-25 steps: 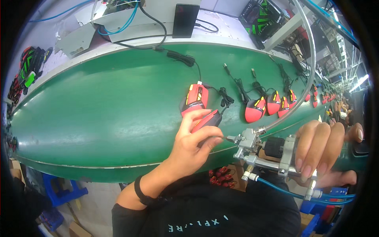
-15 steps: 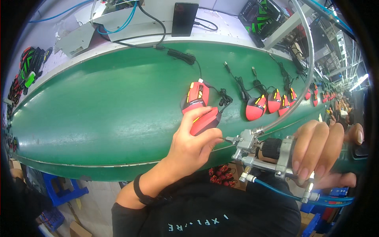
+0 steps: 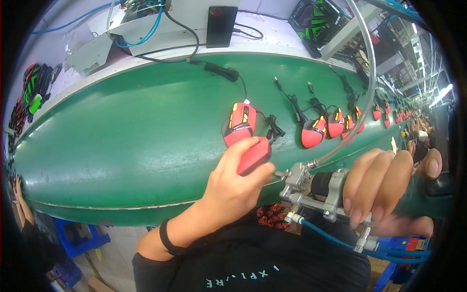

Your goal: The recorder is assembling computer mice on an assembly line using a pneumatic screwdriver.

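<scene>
Over the belt's (image 3: 146,141) near edge: tool (image 3: 334,187) beside the held mouse (image 3: 255,155)

The green belt stretches across my view, with more mice (image 3: 314,135) toward its right end. I judge the step in hand to be working the tool on the held mouse; the next move calls for a steady left hand (image 3: 231,177) and careful aim with the right hand (image 3: 377,182). My right fingers curl around the tool's rear, gripping it. My left fingers are parted only as far as the mouse needs, grasping it above the belt near that edge. A wired mouse (image 3: 242,119) lies just beyond it, on the belt. The tip (image 3: 279,174) sits by my left thumb; whether they touch, I cannot tell.
</scene>
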A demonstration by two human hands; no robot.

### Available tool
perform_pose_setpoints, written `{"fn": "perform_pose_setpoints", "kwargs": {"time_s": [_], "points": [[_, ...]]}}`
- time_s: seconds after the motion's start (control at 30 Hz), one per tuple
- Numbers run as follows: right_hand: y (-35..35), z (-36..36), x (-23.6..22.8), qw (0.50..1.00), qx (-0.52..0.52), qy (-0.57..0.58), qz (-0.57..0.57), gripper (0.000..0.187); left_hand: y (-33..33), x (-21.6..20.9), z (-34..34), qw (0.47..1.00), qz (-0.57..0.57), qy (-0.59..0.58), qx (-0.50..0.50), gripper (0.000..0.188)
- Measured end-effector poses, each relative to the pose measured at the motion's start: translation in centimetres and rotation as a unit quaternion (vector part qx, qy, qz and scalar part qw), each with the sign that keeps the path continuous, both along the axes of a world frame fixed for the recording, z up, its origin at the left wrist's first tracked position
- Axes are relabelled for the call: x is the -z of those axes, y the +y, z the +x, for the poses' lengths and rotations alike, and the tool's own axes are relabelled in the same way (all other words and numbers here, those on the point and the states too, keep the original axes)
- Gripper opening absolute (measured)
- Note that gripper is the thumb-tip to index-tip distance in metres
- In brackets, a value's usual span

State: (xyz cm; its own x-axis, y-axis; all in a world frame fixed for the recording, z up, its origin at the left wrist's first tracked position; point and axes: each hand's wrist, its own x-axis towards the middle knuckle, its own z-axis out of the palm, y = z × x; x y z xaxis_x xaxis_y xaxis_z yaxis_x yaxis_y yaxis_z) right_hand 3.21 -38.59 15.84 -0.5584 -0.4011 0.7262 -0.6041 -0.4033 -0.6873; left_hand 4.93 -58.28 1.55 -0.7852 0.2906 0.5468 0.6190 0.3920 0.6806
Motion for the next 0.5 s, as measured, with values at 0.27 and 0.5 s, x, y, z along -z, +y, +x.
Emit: {"fn": "perform_pose_setpoints", "kwargs": {"time_s": [0.27, 0.5], "points": [[4.0, 2.7, -1.0, 0.988, 0.139, 0.012, -0.072, 0.068, 2.2, 2.6, -3.5, 0.856, 0.335, -0.384, 0.088, 0.063], [4.7, 4.9, -3.2, 0.981, 0.19, 0.017, -0.044, 0.061, 10.3, 4.8, -7.9, 0.98, -0.038, -0.187, -0.049, 0.049]]}}
